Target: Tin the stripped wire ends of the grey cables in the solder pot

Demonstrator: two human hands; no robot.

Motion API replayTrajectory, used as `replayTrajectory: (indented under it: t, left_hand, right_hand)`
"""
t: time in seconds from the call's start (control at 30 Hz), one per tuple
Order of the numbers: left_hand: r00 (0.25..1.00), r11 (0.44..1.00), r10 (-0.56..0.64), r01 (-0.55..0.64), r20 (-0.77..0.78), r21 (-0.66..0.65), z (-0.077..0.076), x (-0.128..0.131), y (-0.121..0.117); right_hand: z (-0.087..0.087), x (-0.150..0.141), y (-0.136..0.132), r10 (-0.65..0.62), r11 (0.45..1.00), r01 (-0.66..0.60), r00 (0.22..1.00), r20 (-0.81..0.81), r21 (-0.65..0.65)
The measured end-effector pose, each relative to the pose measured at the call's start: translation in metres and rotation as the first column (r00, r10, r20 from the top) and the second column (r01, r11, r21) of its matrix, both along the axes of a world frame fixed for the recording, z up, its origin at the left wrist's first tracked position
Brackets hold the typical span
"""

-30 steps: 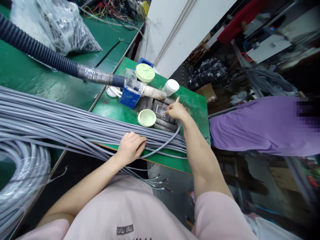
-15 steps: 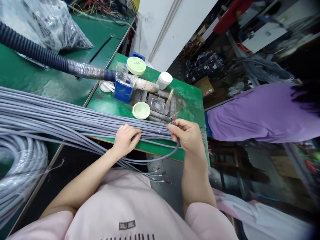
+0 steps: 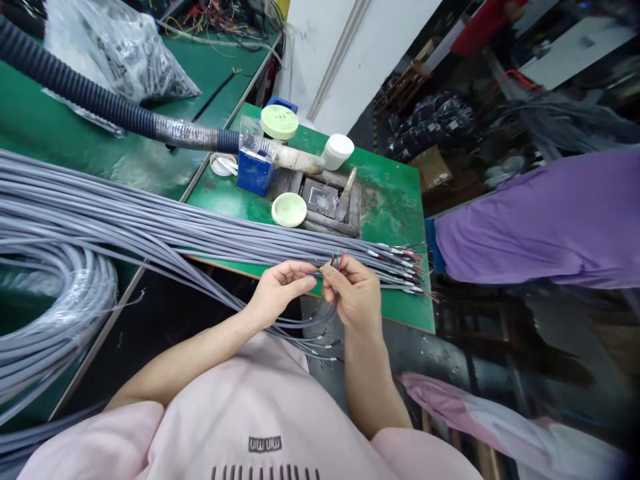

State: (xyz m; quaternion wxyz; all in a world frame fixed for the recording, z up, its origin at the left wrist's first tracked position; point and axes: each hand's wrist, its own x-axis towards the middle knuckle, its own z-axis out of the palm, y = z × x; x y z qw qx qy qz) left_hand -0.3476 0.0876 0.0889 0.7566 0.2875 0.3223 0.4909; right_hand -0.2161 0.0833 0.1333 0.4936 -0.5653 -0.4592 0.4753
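1. hands: we find the left hand (image 3: 279, 293) and the right hand (image 3: 354, 295) close together, just off the near edge of the worktop (image 3: 395, 200). both are narrow, pinching one stripped cable end (image 3: 334, 265) between thumb and fingers, with thin red and blue conductors showing at the pinch.
2. cable: we see that this end belongs to a long bundle of grey multi-core cables (image 3: 200, 237) laid across the worktop. its other stripped ends (image 3: 400, 263) fan out near the right edge, showing white sleeves and coloured conductors. a coil of grey cable (image 3: 55, 313) lies to the left, on a second green worktop.
3. worktop items: beyond the bundle we note a pale green lid (image 3: 289, 209) beside a metal tray (image 3: 320, 198) set in a worn wooden frame, with a flat blade (image 3: 347, 193) lying against the tray. further back stand a blue box (image 3: 254, 172), a white jar (image 3: 338, 151) and another pale green lid (image 3: 279, 122).
4. surroundings: a corrugated dark blue conduit (image 3: 75, 87) runs in from the left - its end is wrapped in clear tape - beside a plastic bag of grey cable pieces (image 3: 117, 57). to the right, we see a co-worker's purple sleeve (image 3: 540, 220).
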Motion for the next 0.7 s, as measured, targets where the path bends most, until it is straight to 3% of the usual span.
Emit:
replayTrajectory:
  t: [0.27,0.7]
  left_hand:
    - [0.996,0.996,0.076,-0.073,0.050,-0.052,0.009,0.005,-0.003]
    - [0.995,0.995,0.078,-0.074,0.059,-0.064,0.014,0.002,-0.003]
  right_hand:
    - [-0.003,-0.005,-0.007,0.002,1.000,-0.002,0.998,-0.067,-0.007]
    - [-0.010,-0.004,-0.008,0.034,0.999,-0.037,0.993,-0.114,-0.026]
